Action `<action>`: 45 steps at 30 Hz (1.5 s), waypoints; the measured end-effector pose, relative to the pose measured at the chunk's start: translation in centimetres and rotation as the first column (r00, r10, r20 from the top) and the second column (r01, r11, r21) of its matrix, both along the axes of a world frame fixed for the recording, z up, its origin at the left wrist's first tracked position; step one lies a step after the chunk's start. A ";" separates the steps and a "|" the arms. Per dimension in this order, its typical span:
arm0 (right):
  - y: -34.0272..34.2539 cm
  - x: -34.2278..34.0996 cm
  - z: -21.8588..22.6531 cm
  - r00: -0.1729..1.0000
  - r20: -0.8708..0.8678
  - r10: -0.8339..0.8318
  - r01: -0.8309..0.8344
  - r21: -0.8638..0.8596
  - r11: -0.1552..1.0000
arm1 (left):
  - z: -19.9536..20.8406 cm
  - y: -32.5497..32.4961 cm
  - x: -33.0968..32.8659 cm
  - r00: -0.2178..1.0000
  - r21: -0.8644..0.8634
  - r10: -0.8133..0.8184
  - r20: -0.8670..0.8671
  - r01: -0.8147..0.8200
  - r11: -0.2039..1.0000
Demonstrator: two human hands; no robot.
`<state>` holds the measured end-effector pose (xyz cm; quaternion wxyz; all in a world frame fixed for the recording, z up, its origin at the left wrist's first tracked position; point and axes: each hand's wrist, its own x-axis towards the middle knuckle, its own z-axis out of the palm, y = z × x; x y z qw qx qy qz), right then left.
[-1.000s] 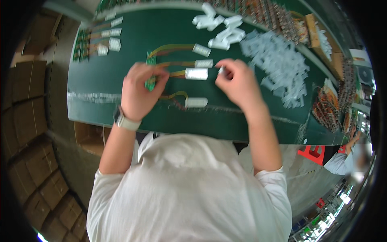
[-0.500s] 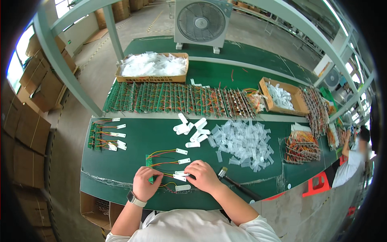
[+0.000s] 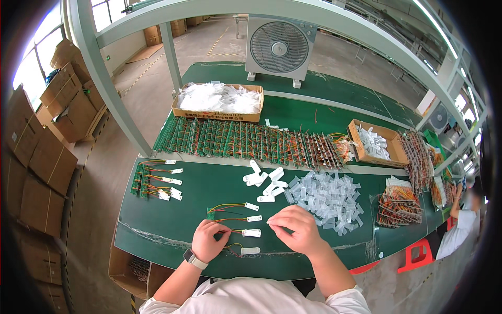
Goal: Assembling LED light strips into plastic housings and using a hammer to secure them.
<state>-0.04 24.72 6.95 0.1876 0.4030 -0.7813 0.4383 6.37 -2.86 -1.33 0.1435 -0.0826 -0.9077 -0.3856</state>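
Observation:
In front of me lies a green circuit board (image 3: 210, 213) with red and yellow wires running right to small white plates (image 3: 252, 219). My left hand (image 3: 211, 240) is closed in a pinch at the board's near part, where it meets the wires, and covers much of it. My right hand (image 3: 298, 230) hovers just right of the plates, fingers curved and thumb a little apart, with nothing visible in it. Nearest to its fingertips is a white plate piece (image 3: 251, 233) on its wires; a rounded white one (image 3: 250, 250) lies below. Beyond are loose white covers (image 3: 265, 184).
Clear plastic pieces (image 3: 327, 201) are heaped to the right. Finished-looking wired boards (image 3: 140, 178) lie left, and rows of boards (image 3: 230, 138) stand behind. Cardboard boxes hold white bags (image 3: 217, 99) and white parts (image 3: 374, 144). A fan (image 3: 280, 49) stands farther back; a person (image 3: 460, 220) sits right.
My right hand has let go of the white plate piece and moved right, now hiding the hammer seen earlier. My left hand stays at the board. The whole view has shifted slightly.

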 end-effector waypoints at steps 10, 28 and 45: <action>-1.2 2.6 6.9 0.986 -0.104 0.131 -0.142 -0.097 0.985 | -0.7 0.6 0.0 1.000 0.039 -0.012 0.009 0.011 0.999; -7.5 4.0 15.4 0.809 -0.357 0.466 -0.581 -0.370 0.725 | 0.3 0.7 0.1 1.000 0.046 0.022 0.011 -0.022 0.999; -3.5 0.0 -3.5 0.998 -0.039 -0.056 0.067 0.421 0.905 | -1.0 1.0 0.2 1.000 0.052 -0.028 0.013 0.027 0.998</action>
